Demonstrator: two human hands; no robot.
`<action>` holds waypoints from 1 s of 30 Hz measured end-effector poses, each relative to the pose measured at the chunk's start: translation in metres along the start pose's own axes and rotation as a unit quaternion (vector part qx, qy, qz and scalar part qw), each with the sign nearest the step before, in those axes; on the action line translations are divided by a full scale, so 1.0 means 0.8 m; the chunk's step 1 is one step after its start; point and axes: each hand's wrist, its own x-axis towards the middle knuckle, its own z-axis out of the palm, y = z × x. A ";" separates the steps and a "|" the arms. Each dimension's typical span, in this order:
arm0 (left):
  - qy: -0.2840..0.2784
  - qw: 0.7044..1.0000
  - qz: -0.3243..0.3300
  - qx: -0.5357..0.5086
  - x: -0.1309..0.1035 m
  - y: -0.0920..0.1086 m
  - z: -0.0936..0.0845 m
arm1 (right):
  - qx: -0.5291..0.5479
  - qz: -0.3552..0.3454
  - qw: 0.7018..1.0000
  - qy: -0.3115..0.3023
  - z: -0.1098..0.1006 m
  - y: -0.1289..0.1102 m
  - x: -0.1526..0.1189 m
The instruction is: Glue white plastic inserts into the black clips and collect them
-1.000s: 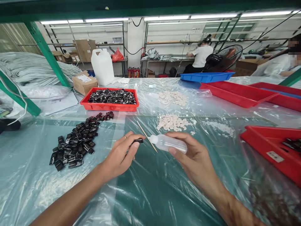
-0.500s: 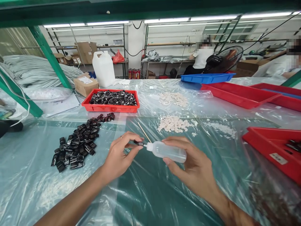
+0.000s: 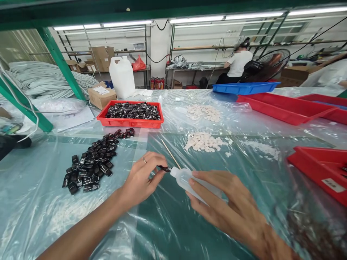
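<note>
Between the thumb and fingers of my left hand [image 3: 143, 177] is a small black plastic part [image 3: 165, 168]. My right hand [image 3: 227, 206] is wrapped round a translucent squeeze bottle [image 3: 187, 179], lying nearly level. The bottle's nozzle end points left and meets the black part; its very tip is hard to make out. Left of my hands lies a loose pile of similar shiny black parts [image 3: 92, 162]. A thin wooden stick [image 3: 170, 153] rests on the plastic sheet just beyond the bottle. Behind it is a heap of small whitish pieces [image 3: 204, 142].
A red tray [image 3: 130, 123] full of black parts stands at the back left, near a white jug [image 3: 122, 77] and a cardboard box [image 3: 101, 94]. Red trays [image 3: 282, 110] and a blue tray [image 3: 245, 87] sit back right; another red tray [image 3: 320, 177] is at right. A person [image 3: 238, 61] sits beyond.
My right hand has turned over the bottle, its fingers now lying across the top, and the bottle tilts more. My left hand still holds the black part. The view has shifted slightly.
</note>
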 end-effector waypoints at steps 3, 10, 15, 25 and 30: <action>-0.002 1.000 0.004 -0.001 0.001 0.001 0.001 | -0.006 -0.015 1.000 0.009 -0.003 -0.001 0.005; -0.005 1.000 0.004 0.007 0.001 0.001 0.002 | -0.002 -0.008 1.000 -0.004 -0.004 -0.004 0.010; -0.014 1.000 0.007 0.015 0.000 0.000 0.003 | 0.007 0.017 1.000 -0.010 -0.003 -0.004 0.004; -0.021 1.000 -0.009 0.018 -0.003 -0.004 0.001 | 0.150 0.201 0.967 0.038 -0.002 0.000 0.005; -0.013 1.000 -0.013 0.001 -0.004 -0.008 0.001 | 0.359 0.414 0.832 0.089 0.020 0.019 -0.015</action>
